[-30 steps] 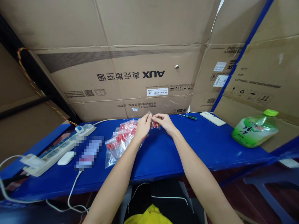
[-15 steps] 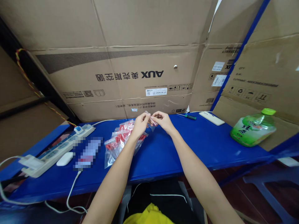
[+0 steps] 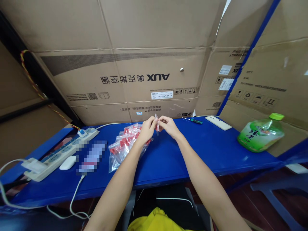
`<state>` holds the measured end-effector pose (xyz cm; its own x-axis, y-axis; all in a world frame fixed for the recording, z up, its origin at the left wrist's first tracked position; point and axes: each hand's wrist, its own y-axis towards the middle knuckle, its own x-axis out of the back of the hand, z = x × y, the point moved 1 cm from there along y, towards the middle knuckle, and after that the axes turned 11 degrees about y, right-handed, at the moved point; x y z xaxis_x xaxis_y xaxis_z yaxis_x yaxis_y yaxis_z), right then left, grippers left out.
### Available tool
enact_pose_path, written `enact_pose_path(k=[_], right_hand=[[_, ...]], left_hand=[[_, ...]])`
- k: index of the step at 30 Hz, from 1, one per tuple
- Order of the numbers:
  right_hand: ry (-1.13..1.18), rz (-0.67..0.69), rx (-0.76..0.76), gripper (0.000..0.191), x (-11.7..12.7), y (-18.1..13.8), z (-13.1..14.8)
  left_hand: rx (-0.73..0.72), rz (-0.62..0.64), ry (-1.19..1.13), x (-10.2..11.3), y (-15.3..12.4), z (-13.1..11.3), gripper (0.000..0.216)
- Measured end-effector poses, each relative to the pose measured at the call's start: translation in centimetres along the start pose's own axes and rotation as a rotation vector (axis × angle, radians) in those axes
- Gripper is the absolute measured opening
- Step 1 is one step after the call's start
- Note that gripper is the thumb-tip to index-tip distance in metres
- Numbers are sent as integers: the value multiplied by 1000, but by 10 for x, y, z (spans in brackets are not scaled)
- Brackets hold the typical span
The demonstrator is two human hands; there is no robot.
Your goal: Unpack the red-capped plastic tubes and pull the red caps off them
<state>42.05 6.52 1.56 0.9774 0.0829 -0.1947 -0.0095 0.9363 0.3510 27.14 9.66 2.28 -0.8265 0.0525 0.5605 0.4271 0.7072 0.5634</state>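
Between my two hands, above the back of the blue table (image 3: 166,160), is a small clear plastic bag (image 3: 157,128) with something red in it. My left hand (image 3: 147,129) pinches the bag from the left, fingers closed. On its other side my right hand (image 3: 169,125) grips it with thumb and fingertips. The fingers hide part of the bag, and I cannot make out its red contents. Several clear plastic bags with red pieces (image 3: 125,141) lie overlapping on the table, just left of and partly behind my left forearm.
A white power strip (image 3: 60,155), a white case (image 3: 68,163) and a blurred phone (image 3: 92,157) with a cable lie at left. Toward the back right are a screwdriver (image 3: 196,121), a pale phone-shaped item (image 3: 218,123) and a green bottle (image 3: 261,133). Cardboard walls (image 3: 134,73) stand behind.
The small bag has turned from a slant to nearly upright between my fingers, and its red contents now show. My hands stay close together in almost the same place.
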Motion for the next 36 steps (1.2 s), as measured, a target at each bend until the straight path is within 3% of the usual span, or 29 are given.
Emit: enact_pose_path(k=[6,16,21,25,31,36], right_hand=[[-93,17,35,34,0,-1,0],[-731,-42,241,21,6,-4,0],[-811,-175,203,17,27,-2,-3],[-856,-144,305,4,26,-2,-7],[-919,-96,374,34,10,-6,-7],[-925,-94,182,44,-1,-9,-11]], left_hand=[[-44,-9,119,2,0,0,35],[-68,-3,281,1,0,15,28],[-67,-3,253,5,-2,12,31],[-93,15,306,0,-5,6,33],[-37,-68,418,-5,-9,4,30],[-42,-58,449,-6,-9,4,31]])
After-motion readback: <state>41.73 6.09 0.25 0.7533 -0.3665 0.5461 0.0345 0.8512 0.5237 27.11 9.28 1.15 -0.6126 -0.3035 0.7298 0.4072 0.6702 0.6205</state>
